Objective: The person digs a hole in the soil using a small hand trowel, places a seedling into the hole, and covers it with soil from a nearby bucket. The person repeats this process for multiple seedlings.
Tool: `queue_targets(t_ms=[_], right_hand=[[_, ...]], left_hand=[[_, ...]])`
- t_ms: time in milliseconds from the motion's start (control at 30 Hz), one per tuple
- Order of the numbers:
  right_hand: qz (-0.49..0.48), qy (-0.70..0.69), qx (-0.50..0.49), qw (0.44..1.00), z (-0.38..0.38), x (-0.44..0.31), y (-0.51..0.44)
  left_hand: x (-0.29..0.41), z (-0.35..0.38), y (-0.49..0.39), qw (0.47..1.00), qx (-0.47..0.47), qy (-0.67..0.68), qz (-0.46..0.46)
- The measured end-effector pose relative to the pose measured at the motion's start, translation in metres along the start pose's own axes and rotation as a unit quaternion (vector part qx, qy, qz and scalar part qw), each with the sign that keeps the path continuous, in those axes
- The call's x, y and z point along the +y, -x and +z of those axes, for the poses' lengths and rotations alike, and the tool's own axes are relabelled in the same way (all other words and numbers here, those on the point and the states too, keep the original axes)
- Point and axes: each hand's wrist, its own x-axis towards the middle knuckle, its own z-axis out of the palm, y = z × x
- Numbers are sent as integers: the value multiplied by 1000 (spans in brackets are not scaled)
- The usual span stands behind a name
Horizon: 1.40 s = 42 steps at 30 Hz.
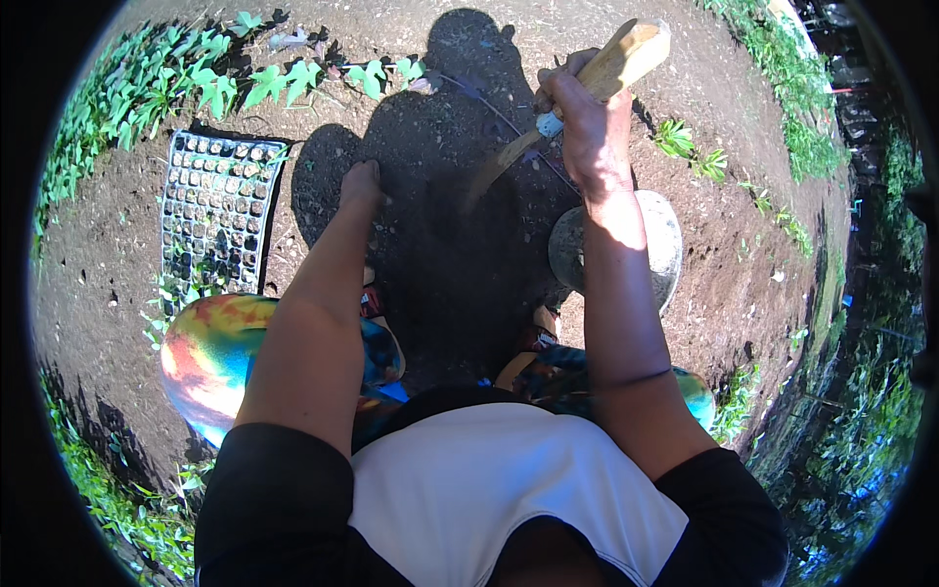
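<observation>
My right hand [587, 110] is closed around the thick wooden handle [631, 55] of a hand tool with a pale blue-white band below the grip. The tool's narrow lower part [506, 160] slants down and left into the shade and ends in a blur near the soil [455, 242], so its tip is unclear. My left hand [362, 182] is low over the ground at the shadow's left side, its fingers bent downward. Whether it holds anything cannot be made out. Beneath my right forearm lies a round grey object [664, 242], partly hidden.
A black seedling tray [268, 213] with many soil-filled cells lies left of my left forearm. Leafy vines [216, 88] spread across the upper left, one stem running towards the tool. Small green plants [675, 138] grow at the right. My knees and shoes flank the shaded soil.
</observation>
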Motion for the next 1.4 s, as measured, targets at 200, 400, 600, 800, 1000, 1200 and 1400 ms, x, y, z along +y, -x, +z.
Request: queue_targets(t_ms=[200, 400, 600, 800, 1000, 1200, 1400], right_hand=[[151, -24, 299, 942, 43, 123, 97], [225, 1, 171, 959, -23, 174, 157], [390, -173, 34, 904, -44, 79, 230], [436, -150, 48, 886, -80, 21, 224], [221, 475, -13, 852, -64, -2, 194], [30, 473, -149, 868, -48, -10, 156], [-61, 556, -327, 762, -4, -29, 157]], left_hand=[[-4, 3, -3, 997, 62, 9, 36], [3, -2, 1, 999, -14, -46, 1], [-4, 14, -14, 999, -6, -47, -27], [53, -45, -57, 871, -328, -366, -6], [104, -188, -93, 882, -298, -361, 60], [69, -220, -93, 938, -288, -171, 91], [34, -209, -103, 952, -290, -65, 70]])
